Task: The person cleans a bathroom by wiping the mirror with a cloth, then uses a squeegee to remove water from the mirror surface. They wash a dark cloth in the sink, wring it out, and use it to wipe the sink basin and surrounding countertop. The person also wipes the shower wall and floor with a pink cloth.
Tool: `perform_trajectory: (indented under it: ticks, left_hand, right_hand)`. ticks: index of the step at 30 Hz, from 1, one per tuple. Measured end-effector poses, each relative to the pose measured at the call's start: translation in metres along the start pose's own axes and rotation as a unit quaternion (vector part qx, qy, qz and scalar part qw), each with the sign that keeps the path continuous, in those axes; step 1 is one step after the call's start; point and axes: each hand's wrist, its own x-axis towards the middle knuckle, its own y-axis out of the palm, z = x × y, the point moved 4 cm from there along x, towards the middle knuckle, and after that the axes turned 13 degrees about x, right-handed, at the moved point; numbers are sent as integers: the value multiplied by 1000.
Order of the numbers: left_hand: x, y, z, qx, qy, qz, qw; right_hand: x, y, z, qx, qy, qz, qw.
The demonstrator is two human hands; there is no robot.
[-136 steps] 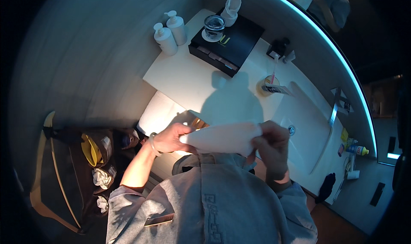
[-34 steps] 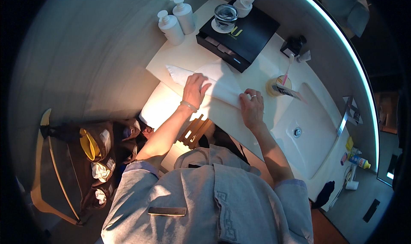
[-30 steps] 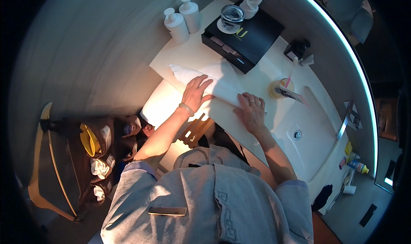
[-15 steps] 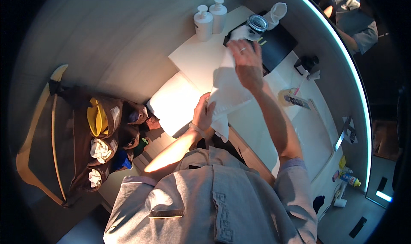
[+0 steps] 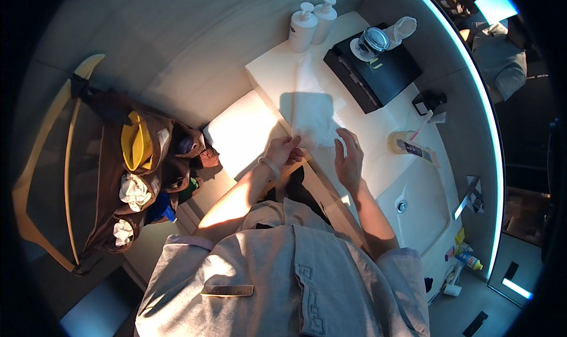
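Observation:
A thin white bag (image 5: 314,109) lies spread on the white counter, its near end between my hands; whether it is plastic or cloth is hard to tell. At its near left corner, my left hand (image 5: 282,151) is closed, with thumb and forefinger pinched on the edge. My right hand (image 5: 349,157) is open just right of the bag, fingers apart and holding nothing. Directly in front of me, a pale wooden edge (image 5: 328,189) borders a dark gap below the counter.
Two white pump bottles (image 5: 303,28) stand at the back. A black box (image 5: 375,71) carries a lidded glass jar (image 5: 374,40). To the right are a cup (image 5: 397,141) with a toothbrush and a sink (image 5: 413,189). At left hangs a brown organizer (image 5: 112,177) with stuffed pockets.
The white bag has come down from between my raised hands onto the counter. My right hand has drawn back toward me from near the black box, and its fingers are now apart.

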Motion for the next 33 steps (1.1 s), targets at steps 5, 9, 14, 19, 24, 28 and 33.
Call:
perform_trajectory:
  ticks: [5, 9, 14, 19, 24, 28, 33]
  left_hand:
    - [11, -9, -27, 137, -88, -24, 986]
    - [36, -22, -9, 50, -76, -29, 995]
    - [-10, -6, -61, 247, 369, -199, 874]
    - [31, -13, -70, 291, 205, -190, 915]
    - [81, -25, -99, 414, 112, -300, 852]
    - [100, -16, -135, 462, 41, -278, 841]
    - [100, -25, -107, 277, 97, -173, 940]
  right_hand:
    - [0, 27, 30, 34, -115, 151, 981]
    - [19, 57, -12, 22, -66, 163, 984]
    - [51, 49, -39, 89, 59, 239, 965]
    - [82, 39, -46, 104, 62, 156, 980]
    - [83, 29, -50, -36, -30, 242, 969]
    - [99, 29, -65, 56, -1, 273, 960]
    - [94, 32, -65, 147, 119, 343, 920]
